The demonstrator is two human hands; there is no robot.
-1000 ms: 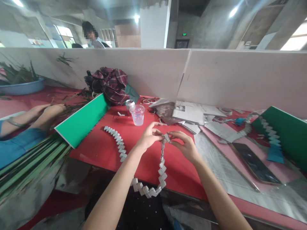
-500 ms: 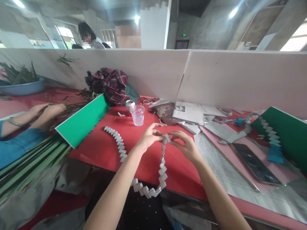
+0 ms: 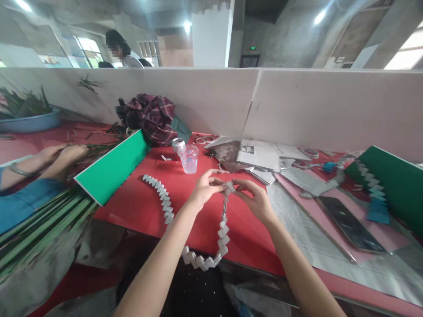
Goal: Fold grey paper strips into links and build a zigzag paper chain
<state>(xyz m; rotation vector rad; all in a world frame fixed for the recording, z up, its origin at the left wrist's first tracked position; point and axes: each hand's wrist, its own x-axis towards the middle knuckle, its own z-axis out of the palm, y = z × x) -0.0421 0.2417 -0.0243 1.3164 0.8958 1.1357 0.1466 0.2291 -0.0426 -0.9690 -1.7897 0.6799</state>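
Observation:
A long zigzag chain of folded white paper pieces (image 3: 223, 240) hangs from between my hands, dips over the table's front edge and passes under my left forearm. Its other end lies curved on the red table (image 3: 128, 198) to the left. My left hand (image 3: 208, 187) pinches the chain's upper end from the left, thumb and fingertips together. From the right, my right hand (image 3: 253, 196) closes its thumb and index finger on the same end link. The exact fold between the fingertips is too small to make out.
Beyond my hands stand a clear plastic cup (image 3: 189, 160) and a can (image 3: 178, 144). Papers (image 3: 259, 154) and a phone (image 3: 350, 224) lie right. A green divider (image 3: 112, 169) separates me from a co-worker's hands (image 3: 68, 156) and long leaves (image 3: 42, 224). A pale partition (image 3: 198, 99) runs behind.
The end link between my fingertips has turned slightly and shows more of its flat face. Both hands stay nearly in place; the whole view has shifted a little.

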